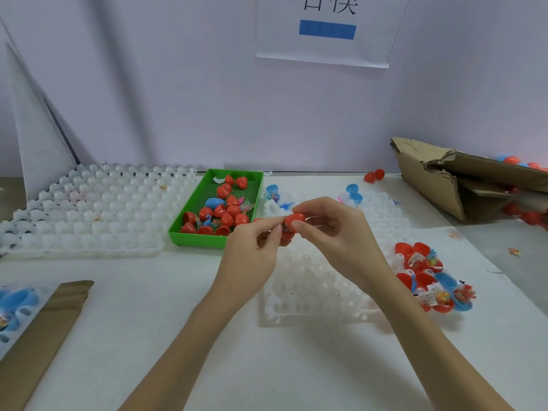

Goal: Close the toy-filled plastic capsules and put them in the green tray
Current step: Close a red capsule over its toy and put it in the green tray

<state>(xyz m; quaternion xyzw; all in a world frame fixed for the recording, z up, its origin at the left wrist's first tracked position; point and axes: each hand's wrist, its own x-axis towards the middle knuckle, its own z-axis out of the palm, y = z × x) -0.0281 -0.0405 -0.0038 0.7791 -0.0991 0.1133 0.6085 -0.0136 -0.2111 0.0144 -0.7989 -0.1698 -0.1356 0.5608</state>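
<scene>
While both hands, left hand and right hand, pinch the red capsule (halves seemingly unjoined), uneven pressure could spill its toy onto the worktop.

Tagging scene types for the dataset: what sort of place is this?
Likely a small packing or assembly workstation, not a home: stacked white moulded trays, a green tray of capsules, a torn cardboard box spilling more, and a plain partition wall with a posted sign.

both forearms are bare from the near edge up to the wrists, with no sleeve showing, and the left hand and right hand wear no gloves, rings or watch.
</scene>
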